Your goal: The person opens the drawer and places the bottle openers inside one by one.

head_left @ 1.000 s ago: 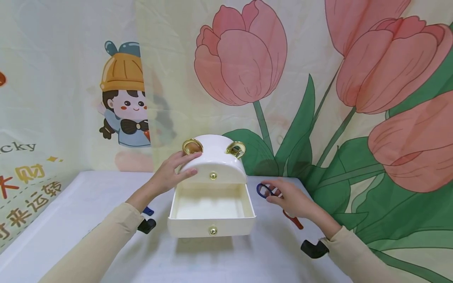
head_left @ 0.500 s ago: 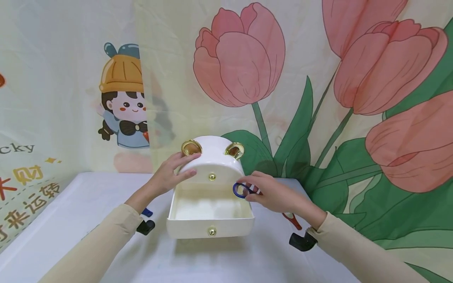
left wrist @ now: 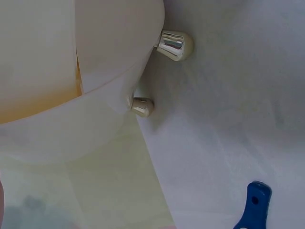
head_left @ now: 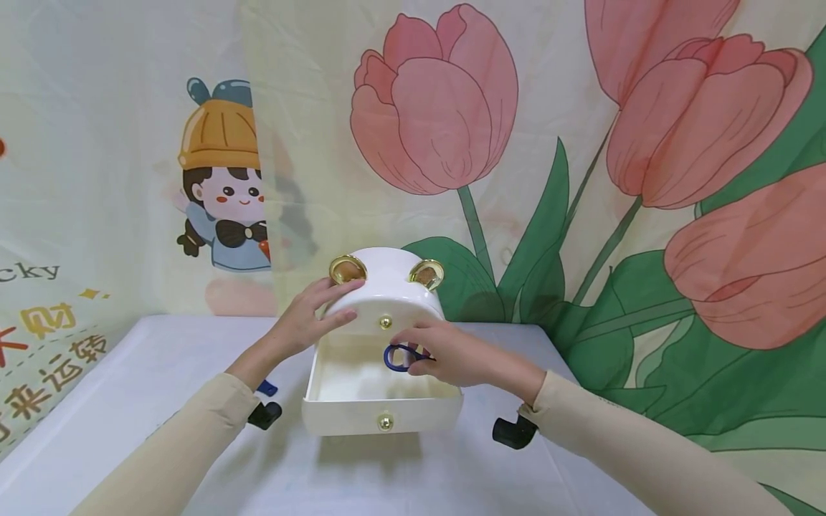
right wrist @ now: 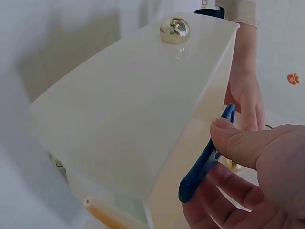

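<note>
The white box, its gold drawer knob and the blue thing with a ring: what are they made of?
White box: probably glossy plastic, since its smooth surface shines.
Gold drawer knob: mirror-shiny, with reflections; maybe metal, or metal-coated plastic.
Blue thing in the right hand: likely smooth, hard plastic, with one even colour and rounded edges.

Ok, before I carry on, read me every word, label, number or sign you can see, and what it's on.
"cky": backdrop, cut off at left edge.
"财": backdrop, gold.
"来运转": backdrop, brown; preceding character cut off.
Red character: backdrop, cut off, unreadable.
Mark atop right wrist view: too blurred.
Box, held blue item: no readable text.
</note>
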A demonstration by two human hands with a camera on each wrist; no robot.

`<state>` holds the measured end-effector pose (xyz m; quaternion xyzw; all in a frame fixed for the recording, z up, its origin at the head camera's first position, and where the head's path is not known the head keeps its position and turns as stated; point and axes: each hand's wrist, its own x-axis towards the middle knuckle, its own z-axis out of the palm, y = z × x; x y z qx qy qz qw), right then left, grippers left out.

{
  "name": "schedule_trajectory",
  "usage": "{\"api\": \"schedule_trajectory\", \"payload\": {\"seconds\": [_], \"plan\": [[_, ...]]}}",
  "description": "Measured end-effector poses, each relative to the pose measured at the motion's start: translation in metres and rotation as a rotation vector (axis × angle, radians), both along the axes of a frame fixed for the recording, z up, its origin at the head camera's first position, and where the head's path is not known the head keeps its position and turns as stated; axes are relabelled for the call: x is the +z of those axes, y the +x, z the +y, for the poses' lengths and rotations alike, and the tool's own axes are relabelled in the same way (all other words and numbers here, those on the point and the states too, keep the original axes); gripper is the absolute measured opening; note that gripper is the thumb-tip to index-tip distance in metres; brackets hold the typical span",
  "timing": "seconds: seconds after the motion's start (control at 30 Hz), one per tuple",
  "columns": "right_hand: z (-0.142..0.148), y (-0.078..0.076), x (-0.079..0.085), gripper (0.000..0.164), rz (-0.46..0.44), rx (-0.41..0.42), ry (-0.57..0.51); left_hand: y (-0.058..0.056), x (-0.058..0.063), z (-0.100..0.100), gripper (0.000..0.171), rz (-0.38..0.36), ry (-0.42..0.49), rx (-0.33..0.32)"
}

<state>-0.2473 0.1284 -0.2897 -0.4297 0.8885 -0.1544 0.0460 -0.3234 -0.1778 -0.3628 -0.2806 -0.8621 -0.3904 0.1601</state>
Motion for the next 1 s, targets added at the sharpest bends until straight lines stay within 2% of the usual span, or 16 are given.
{"api": "schedule_trajectory", "payload": {"seconds": [0.13,0.5,0.87,1.0], "plan": [[-0.012,-0.004,-0.005,0.04,0.045,0.047,0.035,-0.001,-0.001,0.0,0.057,0.005,-0.006,-0.005],[-0.044,-0.013,-0.021,0.042,0.096,0.09,0.112,-0.001,-0.001,-0.001,0.057,0.008,-0.007,-0.005],[-0.066,-0.018,-0.039,0.041,0.101,0.112,0.136,-0.001,-0.002,-0.001,0.057,0.027,-0.005,-0.01],[-0.073,-0.021,-0.045,0.042,0.07,0.107,0.143,-0.002,-0.003,-0.002,0.057,0.033,0.0,-0.01]]}}
